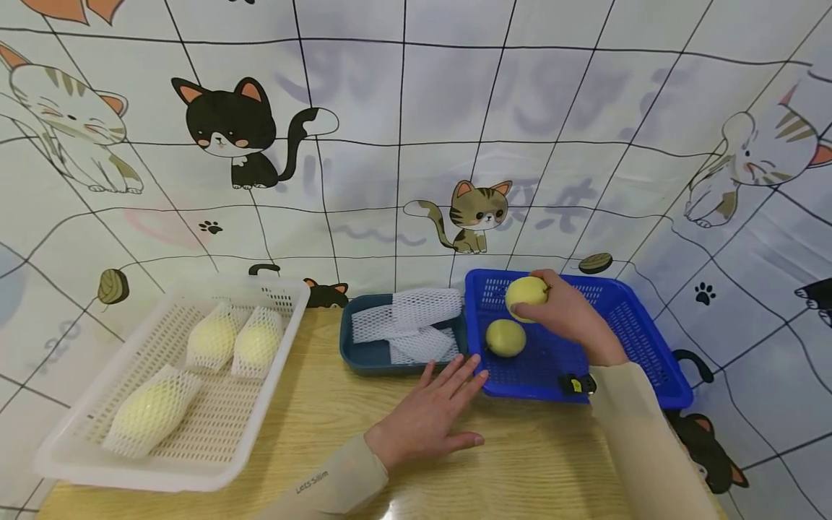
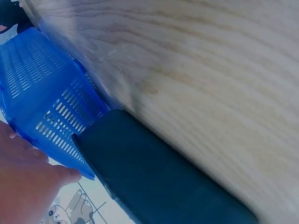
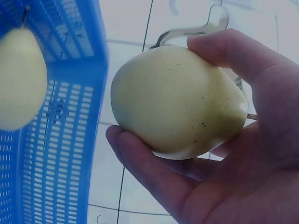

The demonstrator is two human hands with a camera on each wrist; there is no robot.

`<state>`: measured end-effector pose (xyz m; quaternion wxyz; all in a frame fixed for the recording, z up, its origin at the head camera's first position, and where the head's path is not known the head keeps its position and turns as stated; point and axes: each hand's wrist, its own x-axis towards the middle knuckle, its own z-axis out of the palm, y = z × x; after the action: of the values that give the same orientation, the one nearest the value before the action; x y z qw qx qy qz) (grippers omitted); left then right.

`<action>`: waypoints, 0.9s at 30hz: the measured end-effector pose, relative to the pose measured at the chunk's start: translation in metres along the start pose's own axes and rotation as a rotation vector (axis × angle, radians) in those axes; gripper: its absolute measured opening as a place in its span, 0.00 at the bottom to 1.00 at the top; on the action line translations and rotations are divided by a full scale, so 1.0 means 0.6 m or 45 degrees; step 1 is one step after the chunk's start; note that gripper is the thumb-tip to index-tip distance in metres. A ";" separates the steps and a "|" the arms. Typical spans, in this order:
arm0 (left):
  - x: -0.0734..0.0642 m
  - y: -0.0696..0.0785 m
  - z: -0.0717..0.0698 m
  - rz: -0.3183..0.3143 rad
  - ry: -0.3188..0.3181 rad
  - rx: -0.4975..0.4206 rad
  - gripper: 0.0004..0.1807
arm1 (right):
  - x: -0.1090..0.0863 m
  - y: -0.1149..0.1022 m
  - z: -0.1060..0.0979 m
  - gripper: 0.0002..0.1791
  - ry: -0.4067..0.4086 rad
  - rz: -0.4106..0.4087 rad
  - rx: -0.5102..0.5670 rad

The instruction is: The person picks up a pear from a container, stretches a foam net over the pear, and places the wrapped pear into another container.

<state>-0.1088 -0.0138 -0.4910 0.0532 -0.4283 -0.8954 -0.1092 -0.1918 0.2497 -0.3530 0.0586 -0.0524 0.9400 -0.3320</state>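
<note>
In the right wrist view a pale yellow pear (image 3: pixel 177 102) with a short stem is gripped between the thumb and fingers of my right hand (image 3: pixel 233 107). The head view has that hand (image 1: pixel 568 314) over the blue basket (image 1: pixel 552 375). A second pear (image 1: pixel 505 338) lies in the basket just below the held one. My left hand (image 1: pixel 432 412) has its fingers spread, with the fingertips by the near left corner of the blue basket. Beside it is a dark teal tray (image 1: pixel 364 365) with several white foam net sleeves (image 1: pixel 425 307).
At the left stands a white basket (image 1: pixel 243 433) with three pears (image 1: pixel 152 412) in foam nets. All stand on a wood-grain table (image 1: pixel 312 404). Behind and to the right hangs a cat-print cloth (image 1: pixel 364 159).
</note>
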 end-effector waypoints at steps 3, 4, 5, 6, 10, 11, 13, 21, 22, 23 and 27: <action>-0.006 -0.005 0.002 -0.014 0.018 -0.024 0.51 | -0.019 -0.006 0.010 0.47 0.028 -0.048 0.037; -0.009 -0.008 0.003 -0.022 0.027 -0.037 0.51 | -0.025 -0.008 0.013 0.47 0.039 -0.064 0.052; -0.013 -0.011 0.002 -0.033 0.036 -0.050 0.50 | -0.031 -0.010 0.016 0.46 0.051 -0.076 0.061; -0.018 -0.015 0.000 -0.046 0.048 -0.066 0.49 | -0.037 -0.011 0.019 0.46 0.059 -0.094 0.076; -0.043 -0.033 -0.013 -0.115 0.136 -0.130 0.42 | -0.059 -0.019 0.031 0.44 0.084 -0.135 0.108; -0.049 -0.038 -0.017 -0.131 0.169 -0.150 0.40 | -0.065 -0.021 0.035 0.44 0.090 -0.142 0.115; -0.061 -0.049 -0.024 -0.163 0.250 -0.190 0.37 | -0.077 -0.027 0.042 0.43 0.100 -0.162 0.127; -0.110 -0.085 -0.043 -0.283 0.506 -0.267 0.32 | -0.123 -0.050 0.080 0.40 0.077 -0.292 0.227; -0.116 -0.088 -0.045 -0.299 0.513 -0.266 0.32 | -0.128 -0.052 0.086 0.40 0.063 -0.309 0.244; -0.121 -0.090 -0.047 -0.310 0.522 -0.268 0.32 | -0.132 -0.054 0.091 0.40 0.048 -0.329 0.255; -0.137 -0.097 -0.052 -0.361 0.554 -0.248 0.33 | -0.150 -0.061 0.116 0.40 -0.005 -0.403 0.269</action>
<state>-0.1026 -0.1188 -0.4853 0.1870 -0.2684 -0.8992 -0.2906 -0.0907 0.1907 -0.3767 0.0125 -0.1937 0.8799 -0.4337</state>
